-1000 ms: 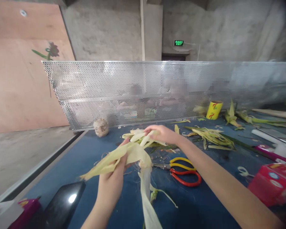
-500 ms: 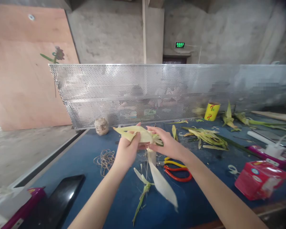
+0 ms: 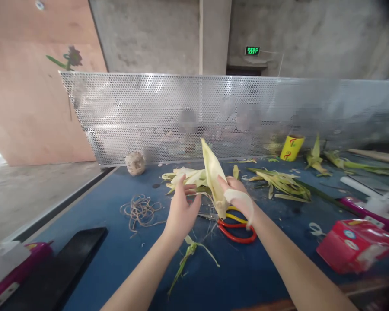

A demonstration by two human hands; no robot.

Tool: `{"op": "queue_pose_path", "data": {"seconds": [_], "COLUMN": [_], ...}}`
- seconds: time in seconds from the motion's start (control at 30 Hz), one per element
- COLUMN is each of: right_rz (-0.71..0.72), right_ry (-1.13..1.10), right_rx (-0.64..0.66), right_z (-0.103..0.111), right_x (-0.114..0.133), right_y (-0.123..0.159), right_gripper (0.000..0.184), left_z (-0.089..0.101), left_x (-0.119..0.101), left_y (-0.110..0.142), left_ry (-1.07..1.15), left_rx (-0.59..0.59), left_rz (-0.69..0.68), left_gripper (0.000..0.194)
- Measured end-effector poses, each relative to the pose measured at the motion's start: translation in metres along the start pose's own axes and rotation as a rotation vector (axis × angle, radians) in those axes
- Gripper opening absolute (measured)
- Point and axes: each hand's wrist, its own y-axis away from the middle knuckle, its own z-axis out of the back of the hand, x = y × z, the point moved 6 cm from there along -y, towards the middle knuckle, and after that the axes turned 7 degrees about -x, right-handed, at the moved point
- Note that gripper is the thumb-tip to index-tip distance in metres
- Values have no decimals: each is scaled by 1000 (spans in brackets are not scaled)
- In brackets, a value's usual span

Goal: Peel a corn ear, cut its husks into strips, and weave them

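My right hand (image 3: 239, 199) grips a pale yellow corn husk (image 3: 212, 175) that stands upright, tip pointing up; one strip of it wraps over the back of that hand. My left hand (image 3: 183, 208) hovers just left of the husk with its fingers spread, touching nothing that I can see. Both hands are above the blue table (image 3: 116, 207). Red and yellow scissors (image 3: 237, 226) lie under my right hand. A pile of pale husks (image 3: 182, 177) lies just beyond my left hand. A thin green husk scrap (image 3: 189, 255) lies below my left wrist.
A tangle of twine (image 3: 140, 209) and a twine ball (image 3: 135, 163) lie at the left. A black slab (image 3: 52, 272) sits near left, a red box (image 3: 353, 246) near right, a yellow cup (image 3: 291, 147) and more green husks (image 3: 283, 183) far right. A perforated metal screen (image 3: 149, 116) bounds the back.
The husk, held flat between both hands before, now stands upright in my right hand. My left hand has let go and opened. The long hanging strip is gone from below the hands.
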Motion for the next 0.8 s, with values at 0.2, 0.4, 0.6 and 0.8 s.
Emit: {"op": "queue_pose_path", "data": {"seconds": [0.2,0.4,0.6,0.8], "right_rz": [-89,-209,-328,-332], "right_ry": [58,-322,-661,-732], "right_rx": [-47,30,99,100], "right_z": [9,4,0,5], "right_x": [2,-4,0,4], "right_y": [1,7,13,13], "right_gripper": [38,33,18,11], "left_z": [-26,-18,-17,-20], "left_x": [4,-6,-30,-39], "left_y": [15,16,23,28], "left_ry": [-80,-362,-640,-760], "left_rx": [213,64,-62,-63], "left_rz": [96,-239,-643,-845], "left_gripper": [75,90,83,62]}}
